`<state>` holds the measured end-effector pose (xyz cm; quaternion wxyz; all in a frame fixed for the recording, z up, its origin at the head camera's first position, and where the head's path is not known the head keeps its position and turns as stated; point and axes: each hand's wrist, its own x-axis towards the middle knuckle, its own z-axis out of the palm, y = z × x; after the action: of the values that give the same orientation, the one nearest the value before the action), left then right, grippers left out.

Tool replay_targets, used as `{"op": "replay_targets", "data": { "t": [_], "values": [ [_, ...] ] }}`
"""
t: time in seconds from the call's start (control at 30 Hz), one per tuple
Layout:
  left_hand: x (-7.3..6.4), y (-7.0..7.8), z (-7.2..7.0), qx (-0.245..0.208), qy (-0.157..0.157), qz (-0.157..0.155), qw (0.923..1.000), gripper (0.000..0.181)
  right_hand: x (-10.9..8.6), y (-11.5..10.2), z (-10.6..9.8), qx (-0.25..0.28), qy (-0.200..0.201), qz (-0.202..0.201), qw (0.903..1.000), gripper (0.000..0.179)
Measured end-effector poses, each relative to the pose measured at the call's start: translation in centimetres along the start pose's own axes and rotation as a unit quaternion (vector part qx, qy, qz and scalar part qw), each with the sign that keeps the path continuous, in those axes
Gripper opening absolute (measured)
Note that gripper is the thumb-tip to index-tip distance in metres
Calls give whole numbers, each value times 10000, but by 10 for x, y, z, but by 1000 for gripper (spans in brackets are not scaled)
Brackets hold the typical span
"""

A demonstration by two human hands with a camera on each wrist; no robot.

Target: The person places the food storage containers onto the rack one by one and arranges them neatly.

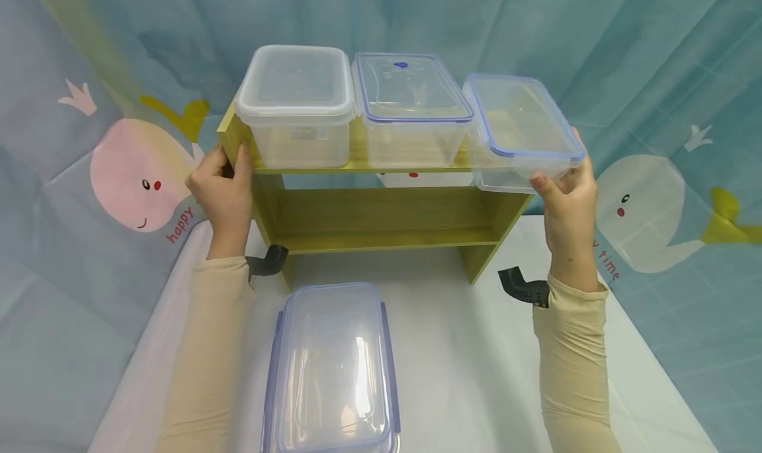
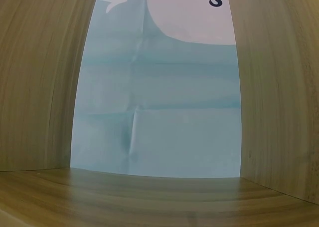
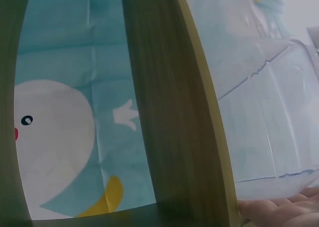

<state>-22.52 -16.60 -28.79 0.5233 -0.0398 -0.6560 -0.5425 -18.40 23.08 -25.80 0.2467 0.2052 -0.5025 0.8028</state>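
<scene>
My left hand (image 1: 223,182) grips the left side panel of a wooden shelf (image 1: 381,208), thumb on its front edge. At the top board's right end, my right hand (image 1: 568,202) holds a clear food container (image 1: 524,119) with a blue-rimmed lid, thumb at its near corner. This container sits askew, its base overhanging the board's front edge. In the right wrist view, fingers (image 3: 284,212) touch the clear container (image 3: 269,117). On the top board stand a container with a frosted white lid (image 1: 297,82) and a blue-rimmed container (image 1: 413,89) with a blue valve.
A larger flat clear container (image 1: 336,367) with blue side clips lies on the white table (image 1: 452,347) in front of the shelf. A teal curtain (image 1: 536,23) with cartoon prints hangs behind and at both sides. The left wrist view looks through the shelf's wooden frame (image 2: 37,87).
</scene>
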Motion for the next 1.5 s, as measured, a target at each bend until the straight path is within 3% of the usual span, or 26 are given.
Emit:
{"op": "replay_targets", "data": {
  "t": [0.13, 0.33, 0.6, 0.83, 1.03, 1.27, 1.5],
  "values": [
    [1, -1, 0, 29, 11, -8, 10000, 31, 2, 0, 0, -99, -86, 53, 9999, 92],
    [0, -1, -2, 58, -21, 10, 10000, 31, 0, -1, 0, -588, 115, 20, 9982, 60],
    [1, 0, -1, 92, -32, -52, 9999, 30, -9, -2, -2, -822, 909, -535, 9910, 40],
    [2, -1, -2, 50, -64, -35, 10000, 29, -3, 5, 0, -870, 1115, -524, 9886, 38],
    [1, -5, -2, 14, 43, -224, 9997, 27, 5, 14, 3, -1114, 1255, -573, 9842, 37],
    [3, -2, -4, -7, -37, 24, 10000, 29, 8, 19, 7, -1322, 1327, -646, 9802, 35],
    [3, -2, -5, -21, 16, -19, 10000, 29, 10, 20, 8, -1573, 1379, -622, 9759, 37]
  ]
}}
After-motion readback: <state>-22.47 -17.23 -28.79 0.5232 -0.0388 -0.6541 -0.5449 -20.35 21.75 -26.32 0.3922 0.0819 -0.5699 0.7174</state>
